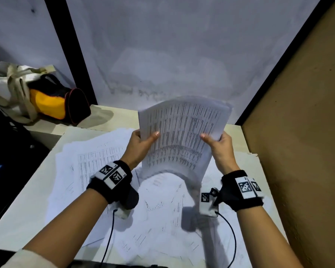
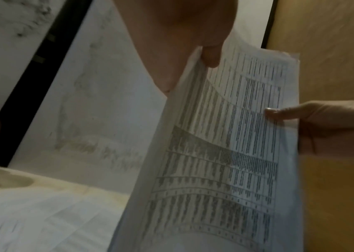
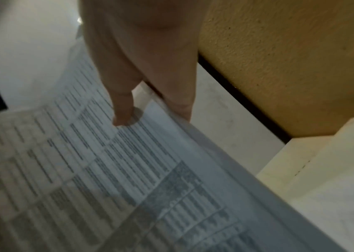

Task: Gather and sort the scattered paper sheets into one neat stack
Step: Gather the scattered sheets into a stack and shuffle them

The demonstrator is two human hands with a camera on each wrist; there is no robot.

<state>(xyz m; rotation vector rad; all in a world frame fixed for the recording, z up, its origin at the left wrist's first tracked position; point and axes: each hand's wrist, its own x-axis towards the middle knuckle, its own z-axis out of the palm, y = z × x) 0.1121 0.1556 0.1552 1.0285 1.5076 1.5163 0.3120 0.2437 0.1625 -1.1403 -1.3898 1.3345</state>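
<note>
1. Our left hand (image 1: 141,145) and right hand (image 1: 219,146) each pinch a side edge of one bundle of printed sheets (image 1: 182,132), thumbs on the printed face and fingers behind, holding it upright above the desk (image 1: 27,206).
2. The bundle bows between our grips and its lower edge curls toward us, so we judge it light and floppy, with sheets likely to slide apart. Holding it at both long edges, near mid-height, should keep it under control.
3. Count: one held bundle, its sheet number too fine to tell; loose printed pages (image 1: 97,161) lie overlapped across the desk below, several at least, not countable.
4. One yellow-and-black bag (image 1: 52,101) and one pale cloth tote (image 1: 10,88) sit at the far left.
</note>
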